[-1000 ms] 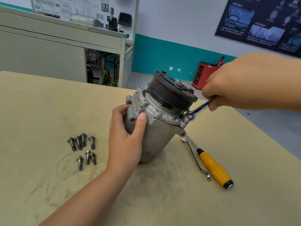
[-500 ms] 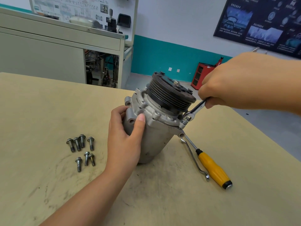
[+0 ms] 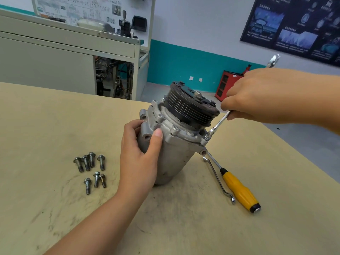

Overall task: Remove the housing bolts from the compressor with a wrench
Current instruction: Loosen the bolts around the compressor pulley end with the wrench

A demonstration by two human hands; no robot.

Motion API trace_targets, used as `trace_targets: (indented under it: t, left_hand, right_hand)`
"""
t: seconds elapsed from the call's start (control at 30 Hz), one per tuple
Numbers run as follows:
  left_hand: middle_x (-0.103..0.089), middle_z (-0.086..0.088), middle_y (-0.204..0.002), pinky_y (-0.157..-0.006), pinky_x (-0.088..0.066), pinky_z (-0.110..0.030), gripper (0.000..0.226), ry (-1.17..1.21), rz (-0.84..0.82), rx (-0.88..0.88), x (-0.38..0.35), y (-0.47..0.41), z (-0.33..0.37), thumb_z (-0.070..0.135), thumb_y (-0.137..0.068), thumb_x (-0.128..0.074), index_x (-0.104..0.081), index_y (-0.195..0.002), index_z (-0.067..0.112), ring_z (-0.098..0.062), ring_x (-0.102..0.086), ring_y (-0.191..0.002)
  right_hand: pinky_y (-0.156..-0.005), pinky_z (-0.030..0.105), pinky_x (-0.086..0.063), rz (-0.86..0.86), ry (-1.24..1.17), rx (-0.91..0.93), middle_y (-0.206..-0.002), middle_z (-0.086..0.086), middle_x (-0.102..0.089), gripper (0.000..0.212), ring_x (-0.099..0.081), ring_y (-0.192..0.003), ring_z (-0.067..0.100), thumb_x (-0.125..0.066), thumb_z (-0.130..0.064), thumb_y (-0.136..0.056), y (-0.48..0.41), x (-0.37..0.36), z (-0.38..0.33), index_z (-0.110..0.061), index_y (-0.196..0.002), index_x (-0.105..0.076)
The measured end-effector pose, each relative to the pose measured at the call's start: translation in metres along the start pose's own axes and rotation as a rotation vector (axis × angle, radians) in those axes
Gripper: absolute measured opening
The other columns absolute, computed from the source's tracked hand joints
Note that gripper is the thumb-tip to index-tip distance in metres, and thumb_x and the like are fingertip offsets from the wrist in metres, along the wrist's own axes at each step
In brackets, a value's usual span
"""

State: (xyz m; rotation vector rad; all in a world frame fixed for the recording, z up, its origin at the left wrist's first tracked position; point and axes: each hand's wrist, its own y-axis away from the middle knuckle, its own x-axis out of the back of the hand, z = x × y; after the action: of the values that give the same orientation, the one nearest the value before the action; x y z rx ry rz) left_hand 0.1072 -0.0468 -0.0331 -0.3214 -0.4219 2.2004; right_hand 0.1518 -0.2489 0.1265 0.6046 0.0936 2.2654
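The compressor (image 3: 176, 162) you steadied had a matt, pale grey cast-metal housing that looked slightly rough. Its pulley (image 3: 191, 109) was dark, dull metal cut with smooth ribbed grooves. The wrench (image 3: 219, 121) you gripped was bright polished metal with a near-mirror shine. The loose bolts (image 3: 90, 162) were dull grey metal, grimy along their threads. Your table (image 3: 55, 116) was a matt tan board, smudged with dark greasy marks. The screwdriver (image 3: 239, 190) had a glossy yellow plastic handle, and the offset wrench (image 3: 217, 178) beside it was shiny metal.
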Motion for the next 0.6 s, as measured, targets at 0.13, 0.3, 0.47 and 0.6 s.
trace_targets:
  t: [0.13, 0.3, 0.47, 0.6]
  left_hand:
    - [-0.056, 0.022, -0.105, -0.08, -0.043, -0.021, 0.014, -0.001, -0.001, -0.001, 0.0, 0.0, -0.001, 0.042, -0.089, -0.056, -0.045, -0.095, 0.048, -0.001, -0.055, -0.101]
    - [-0.056, 0.022, -0.105, -0.08, -0.044, -0.022, 0.024, 0.015, 0.001, 0.005, 0.0, 0.0, 0.001, 0.058, -0.076, -0.051, -0.046, -0.096, 0.046, -0.001, -0.055, -0.101]
    - [-0.056, 0.02, -0.107, -0.08, -0.042, -0.02, 0.015, 0.003, 0.003, 0.007, 0.0, 0.0, 0.0, 0.045, -0.087, -0.056, -0.045, -0.095, 0.048, -0.003, -0.055, -0.103]
    - [-0.057, 0.022, -0.104, -0.076, -0.042, -0.016, 0.014, 0.008, 0.002, 0.018, 0.0, 0.0, 0.001, 0.048, -0.083, -0.054, -0.045, -0.094, 0.048, 0.003, -0.055, -0.098]
  right_hand:
    - [-0.081, 0.029, -0.035, 0.166, 0.034, -0.048, -0.098, -0.014, -0.055, 0.034, -0.056, -0.102, 0.015, -0.029, -0.054, -0.094, -0.043, 0.027, 0.025, -0.035, -0.109, -0.053]
    - [-0.078, 0.032, -0.025, 0.16, 0.082, -0.075, -0.099, -0.014, -0.055, 0.043, -0.053, -0.102, 0.014, -0.019, -0.058, -0.091, -0.043, 0.021, 0.022, -0.036, -0.106, -0.052]
    - [-0.086, 0.034, -0.025, 0.179, -0.111, -0.052, -0.093, -0.014, -0.047, 0.08, -0.047, -0.096, 0.011, 0.023, -0.058, -0.069, -0.036, 0.019, 0.022, -0.035, -0.096, -0.048]
    - [-0.082, 0.031, -0.021, 0.228, -0.053, -0.025, -0.1, -0.014, -0.048, 0.075, -0.048, -0.102, 0.011, 0.019, -0.057, -0.069, -0.039, 0.018, 0.025, -0.034, -0.1, -0.045]
